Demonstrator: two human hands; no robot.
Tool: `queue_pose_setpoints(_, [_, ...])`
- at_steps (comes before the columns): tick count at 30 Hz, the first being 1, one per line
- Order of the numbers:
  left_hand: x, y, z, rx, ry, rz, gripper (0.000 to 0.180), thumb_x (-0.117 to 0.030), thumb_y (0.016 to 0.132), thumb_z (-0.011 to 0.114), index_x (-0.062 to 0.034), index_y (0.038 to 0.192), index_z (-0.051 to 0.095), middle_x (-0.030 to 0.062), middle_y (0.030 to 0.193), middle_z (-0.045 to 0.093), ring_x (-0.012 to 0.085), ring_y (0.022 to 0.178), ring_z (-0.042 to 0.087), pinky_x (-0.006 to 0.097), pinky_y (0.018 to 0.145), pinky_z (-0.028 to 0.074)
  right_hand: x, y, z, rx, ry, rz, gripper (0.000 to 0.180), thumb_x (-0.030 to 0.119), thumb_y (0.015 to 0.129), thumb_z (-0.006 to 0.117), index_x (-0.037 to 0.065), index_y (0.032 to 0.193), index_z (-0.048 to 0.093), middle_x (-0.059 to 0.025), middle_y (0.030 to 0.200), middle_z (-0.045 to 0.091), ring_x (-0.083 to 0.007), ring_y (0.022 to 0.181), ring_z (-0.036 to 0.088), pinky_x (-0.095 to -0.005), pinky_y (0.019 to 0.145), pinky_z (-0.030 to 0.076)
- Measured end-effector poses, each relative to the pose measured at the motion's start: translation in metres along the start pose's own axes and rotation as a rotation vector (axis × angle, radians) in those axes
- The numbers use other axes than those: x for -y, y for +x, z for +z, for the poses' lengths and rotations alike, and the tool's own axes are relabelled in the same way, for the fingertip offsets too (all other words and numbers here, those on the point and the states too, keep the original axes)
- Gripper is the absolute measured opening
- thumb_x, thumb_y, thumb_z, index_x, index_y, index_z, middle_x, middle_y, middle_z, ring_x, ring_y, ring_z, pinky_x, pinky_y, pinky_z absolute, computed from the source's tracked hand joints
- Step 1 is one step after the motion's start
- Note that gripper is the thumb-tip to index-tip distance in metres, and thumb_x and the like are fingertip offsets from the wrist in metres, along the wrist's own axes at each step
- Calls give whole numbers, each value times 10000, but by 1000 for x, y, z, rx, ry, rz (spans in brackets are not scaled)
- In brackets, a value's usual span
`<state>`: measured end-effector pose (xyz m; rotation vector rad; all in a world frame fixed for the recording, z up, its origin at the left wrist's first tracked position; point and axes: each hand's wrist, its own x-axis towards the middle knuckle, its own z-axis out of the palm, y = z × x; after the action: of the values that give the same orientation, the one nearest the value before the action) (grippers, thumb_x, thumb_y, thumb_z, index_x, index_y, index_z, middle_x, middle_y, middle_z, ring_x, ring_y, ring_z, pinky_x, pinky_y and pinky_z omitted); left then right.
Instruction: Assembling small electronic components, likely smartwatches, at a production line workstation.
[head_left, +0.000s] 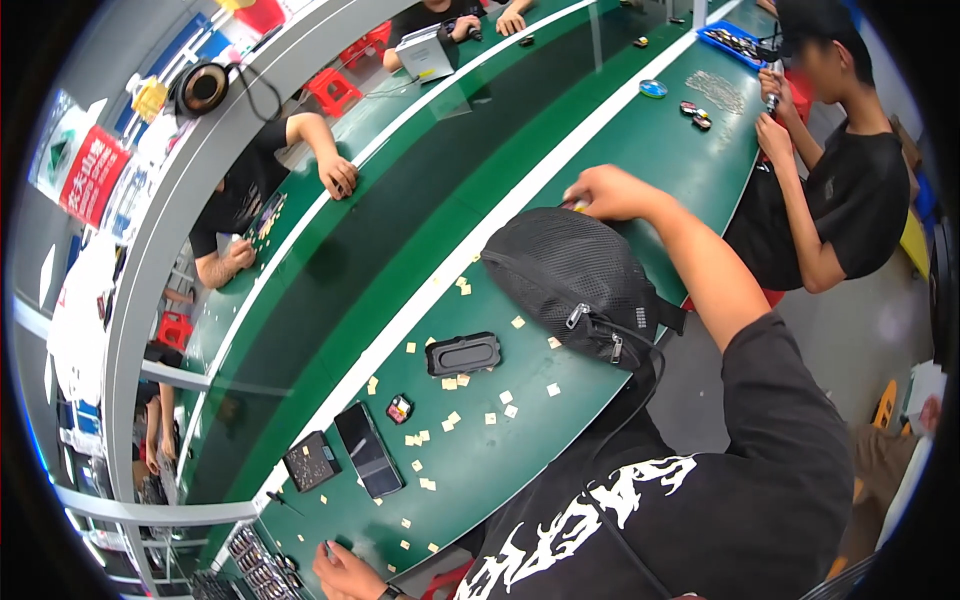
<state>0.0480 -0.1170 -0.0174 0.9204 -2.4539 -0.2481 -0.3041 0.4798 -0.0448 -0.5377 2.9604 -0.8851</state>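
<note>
My right arm reaches past the black mesh bag [570, 262], which lies on the green table [560, 440]. At the bag's far side my right hand [612, 192] is closed on a small yellow-and-dark piece [577, 204], mostly hidden by the fingers. My left hand [345, 572] rests at the table's lower left, fingers a little apart, with nothing visible in it. Close by it stands a tray of small dark parts [262, 565]. Between the hands lie a black oblong holder [464, 354], a small black unit with a coloured label [400, 408], a smartphone [369, 450] and scattered pale yellow squares [452, 418].
A dark box with tiny bits [312, 461] sits left of the phone. A dark green conveyor belt [400, 240] runs beyond the white edge strip. On the right a co-worker [840, 180] holds a tool near a blue tray [738, 45]; other people sit across the belt.
</note>
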Motion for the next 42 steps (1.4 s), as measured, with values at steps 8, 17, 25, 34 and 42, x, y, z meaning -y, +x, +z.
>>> queue_pose_setpoints(8, [-116, -49, 16, 719, -1124, -89, 312, -138, 1002, 597, 34, 1261, 631, 144, 1082, 728, 125, 766, 655, 237, 645, 520, 110, -77, -23, -327, 359, 52, 479, 157, 663, 921, 15, 1078, 731, -93, 985, 686, -151, 832, 641, -276, 703, 499])
queue_pose_setpoints(17, [-213, -33, 44, 1458, -1426, 6, 420, -120, 1031, 575, 13, 1416, 474, 108, 1124, 664, 144, 842, 671, 236, 653, 529, 251, -106, 60, -35, 409, -487, 568, 135, 647, 913, 66, 1175, 714, -70, 899, 615, -202, 753, 620, -297, 652, 508])
queue_pose_setpoints(25, [-182, -28, 48, 1330, -1717, -296, 297, 23, 958, 645, 21, 1232, 529, 100, 1094, 654, 215, 1003, 714, 402, 940, 623, 266, -134, 78, 77, 987, 192, 177, 138, 1009, 639, -13, 1096, 672, 14, 846, 593, -40, 712, 488, -212, 626, 394])
queue_pose_setpoints(34, [-170, -39, 54, 1036, -1640, -271, 227, 47, 965, 610, 16, 1163, 505, 124, 1064, 638, 273, 1010, 717, 344, 855, 638, 277, -140, 113, 304, 1210, 444, 332, 307, 1046, 594, 47, 840, 610, 32, 683, 519, -34, 606, 413, -212, 540, 330])
queue_pose_setpoints(42, [-169, -43, 64, 1011, -1613, -235, 231, 16, 967, 642, 20, 1167, 527, 157, 1125, 686, 227, 1009, 714, 305, 864, 602, 292, -144, 108, 398, 1337, 381, 196, 135, 1072, 486, 19, 1229, 470, -125, 943, 664, -66, 597, 531, -229, 571, 444])
